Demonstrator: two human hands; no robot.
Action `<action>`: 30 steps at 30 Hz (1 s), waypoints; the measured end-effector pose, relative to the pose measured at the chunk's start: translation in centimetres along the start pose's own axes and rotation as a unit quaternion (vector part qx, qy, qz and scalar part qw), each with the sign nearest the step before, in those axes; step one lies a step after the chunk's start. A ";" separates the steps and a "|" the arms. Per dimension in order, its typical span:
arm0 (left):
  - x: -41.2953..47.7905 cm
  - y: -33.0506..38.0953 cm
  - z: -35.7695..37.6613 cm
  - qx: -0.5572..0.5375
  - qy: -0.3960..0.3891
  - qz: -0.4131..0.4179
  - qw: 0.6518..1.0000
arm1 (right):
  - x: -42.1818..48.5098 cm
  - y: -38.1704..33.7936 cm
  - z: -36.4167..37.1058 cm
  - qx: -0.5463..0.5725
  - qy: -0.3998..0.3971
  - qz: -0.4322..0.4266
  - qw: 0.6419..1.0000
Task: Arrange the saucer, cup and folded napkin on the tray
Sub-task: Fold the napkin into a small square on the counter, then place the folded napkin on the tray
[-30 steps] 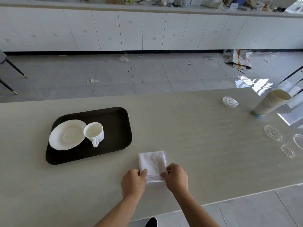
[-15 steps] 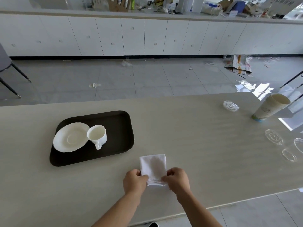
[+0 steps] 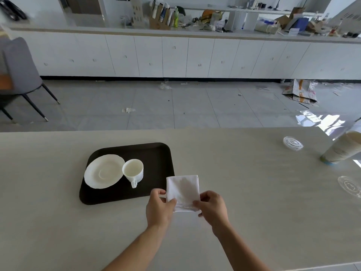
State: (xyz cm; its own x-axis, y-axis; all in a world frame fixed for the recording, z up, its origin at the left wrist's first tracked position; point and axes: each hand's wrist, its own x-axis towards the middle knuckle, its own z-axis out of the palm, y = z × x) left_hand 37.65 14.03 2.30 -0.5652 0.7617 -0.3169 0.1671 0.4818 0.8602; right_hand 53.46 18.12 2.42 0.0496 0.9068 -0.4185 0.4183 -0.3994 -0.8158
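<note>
A dark brown tray (image 3: 156,153) lies on the pale table, left of centre. On it a white saucer (image 3: 103,171) sits at the left, and a white cup (image 3: 133,171) stands beside the saucer's right rim with its handle toward me. A folded white napkin (image 3: 182,189) is held just off the tray's near right corner. My left hand (image 3: 159,209) pinches its near left corner and my right hand (image 3: 213,208) pinches its near right corner. The napkin's far edge overlaps the tray's right rim in this view.
A tall paper cup (image 3: 340,148) stands at the far right of the table. Clear plastic lids (image 3: 292,143) (image 3: 349,185) lie near it. The table's near edge runs below my forearms. A grey chair (image 3: 19,75) stands on the floor at the left.
Both hands have lifted the napkin and carried it away from me, toward the tray's near right corner. The camera has tilted up. Saucer and cup have not moved.
</note>
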 end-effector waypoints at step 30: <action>8.7 0.0 2.3 0.037 0.016 -0.030 0.999 | 11.4 -6.1 6.2 -0.160 -0.032 -0.040 0.986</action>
State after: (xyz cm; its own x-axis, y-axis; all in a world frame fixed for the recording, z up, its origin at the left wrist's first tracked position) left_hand 34.59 21.61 -1.38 -0.6015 0.7167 -0.3529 0.1902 0.5574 0.8081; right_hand 45.82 30.10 0.16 -0.0479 0.9191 -0.3911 0.6832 -0.2554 -0.6841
